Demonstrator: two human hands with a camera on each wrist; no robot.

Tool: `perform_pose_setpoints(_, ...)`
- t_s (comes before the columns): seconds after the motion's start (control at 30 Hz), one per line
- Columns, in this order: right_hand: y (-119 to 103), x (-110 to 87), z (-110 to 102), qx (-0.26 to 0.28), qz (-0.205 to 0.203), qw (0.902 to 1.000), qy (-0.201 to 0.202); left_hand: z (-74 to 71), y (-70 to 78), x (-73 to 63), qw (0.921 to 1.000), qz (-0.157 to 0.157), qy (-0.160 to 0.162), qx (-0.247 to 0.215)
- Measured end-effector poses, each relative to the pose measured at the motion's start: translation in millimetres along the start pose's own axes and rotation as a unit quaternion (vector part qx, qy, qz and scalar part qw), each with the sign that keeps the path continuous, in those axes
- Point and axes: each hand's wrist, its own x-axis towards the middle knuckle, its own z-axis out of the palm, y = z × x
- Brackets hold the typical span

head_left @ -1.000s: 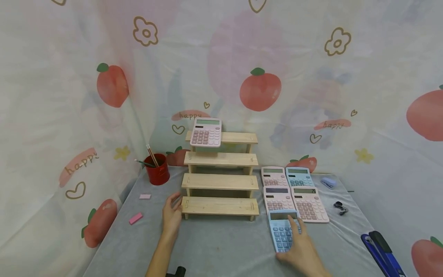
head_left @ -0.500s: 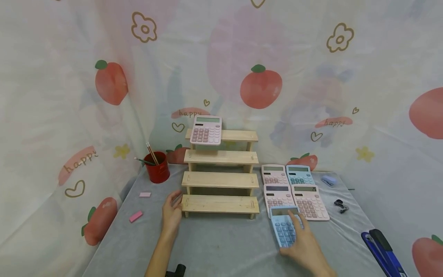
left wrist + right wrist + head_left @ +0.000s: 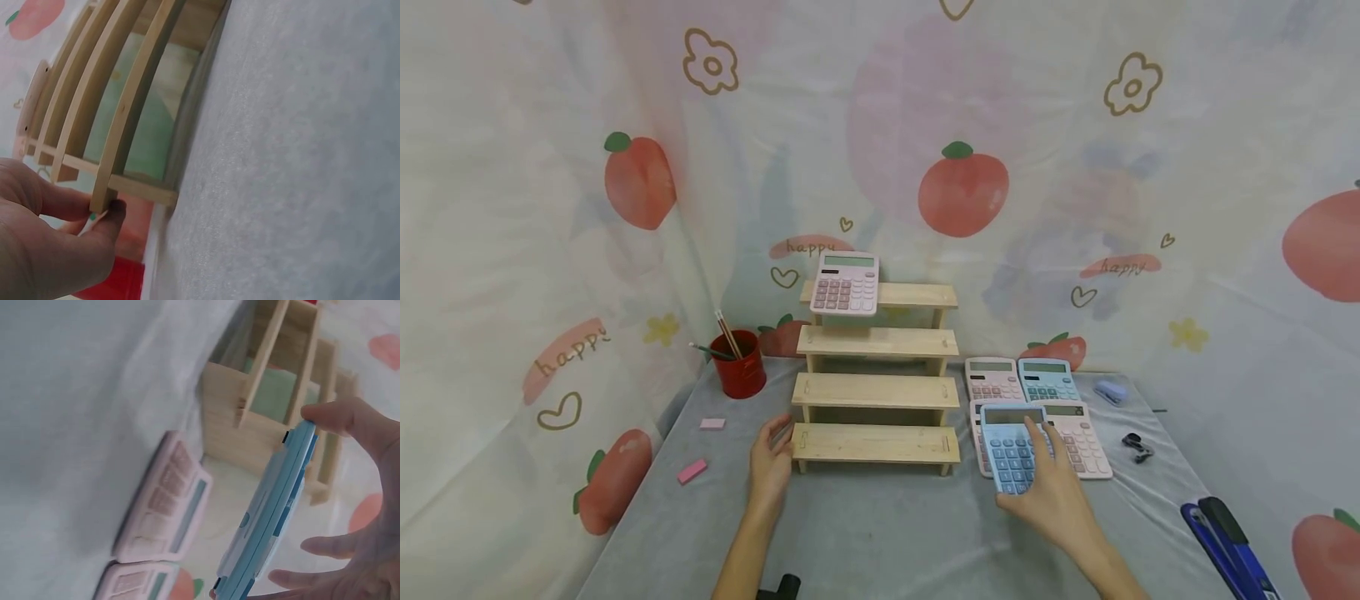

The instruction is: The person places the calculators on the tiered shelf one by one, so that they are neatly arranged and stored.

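Note:
A blue calculator [image 3: 1011,457] is held by my right hand [image 3: 1054,492] above the table, in front of the other calculators. In the right wrist view this calculator [image 3: 270,515] appears edge-on, with the thumb at one end and fingers towards the other. My left hand [image 3: 771,468] is at the left end of the lowest step of a wooden four-step-style display rack [image 3: 876,443]. Seen from the left wrist, the thumb and a finger of that hand [image 3: 59,244] pinch the board's end [image 3: 103,194]. On the rack's top step leans a pink calculator [image 3: 846,285].
Right of the rack lie pink calculators [image 3: 992,379] and a light blue one [image 3: 1048,379]. Further right are a blue stapler-like item [image 3: 1111,392], black clips [image 3: 1138,448] and blue-black pens [image 3: 1228,546]. At left stand a red pencil cup [image 3: 742,379] and pink erasers [image 3: 692,472].
My right hand has raised the blue calculator off the table and moved it forward, over the front pink calculators. The left hand stays at the rack.

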Motion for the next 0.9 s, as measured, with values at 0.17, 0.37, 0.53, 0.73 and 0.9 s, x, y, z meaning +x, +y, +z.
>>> perform_pose_setpoints(0.17, -19.8, 17.5, -9.1, 0.012, 0.005, 0.9999, 0.000, -3.1, 1.7, 1.6, 1.0000, 0.003, 0.006, 0.002)
perform_pose_setpoints(0.37, -44.5, 39.4, -29.8, 0.021, -0.009, 0.9994, 0.025, -0.6, 2.9, 2.7, 0.9999, 0.001, -0.003, -0.012)
perform_pose_setpoints(0.53, -71.6, 58.9, -45.2, 0.046, -0.026, 0.9979, 0.037, 0.6, 3.3, 1.9, 0.9997, 0.005, 0.008, -0.022)
perform_pose_setpoints(0.73, -96.0, 92.5, -56.4, 0.066, -0.057, 0.9948, 0.052, 1.3, 2.8, 1.3, 0.9996, 0.011, 0.006, -0.025)
perform_pose_setpoints(0.9, -112.3, 117.3, -57.0, 0.081, -0.063, 0.9940, 0.039, 2.3, 2.1, 1.3, 0.9996, 0.011, 0.007, -0.023)
